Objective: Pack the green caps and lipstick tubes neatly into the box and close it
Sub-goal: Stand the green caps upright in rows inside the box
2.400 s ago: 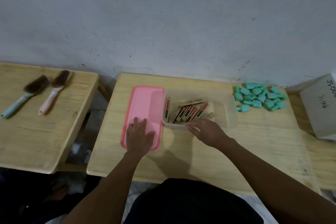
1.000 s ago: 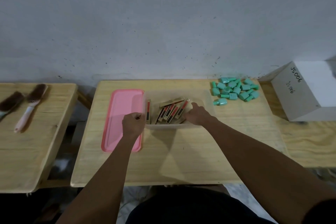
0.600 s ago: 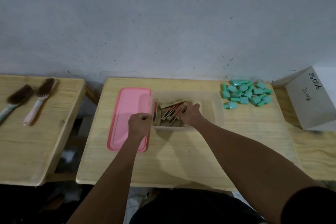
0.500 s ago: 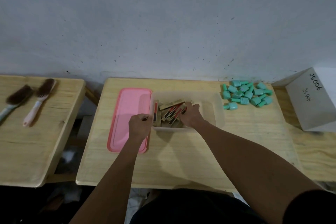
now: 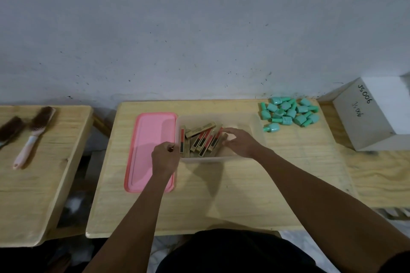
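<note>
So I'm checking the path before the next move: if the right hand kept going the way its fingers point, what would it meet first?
The right hand points left across the clear box. It would likely meet the lipstick tubes right at its fingertips first, though depth there is unclear.

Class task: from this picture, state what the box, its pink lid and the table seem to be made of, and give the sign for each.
Box: probably translucent plastic; the tubes show through its walls.
Pink lid: likely matte moulded plastic; even colour, rounded raised rim.
Table: pale wood, possibly unvarnished; grain lines show.
</note>
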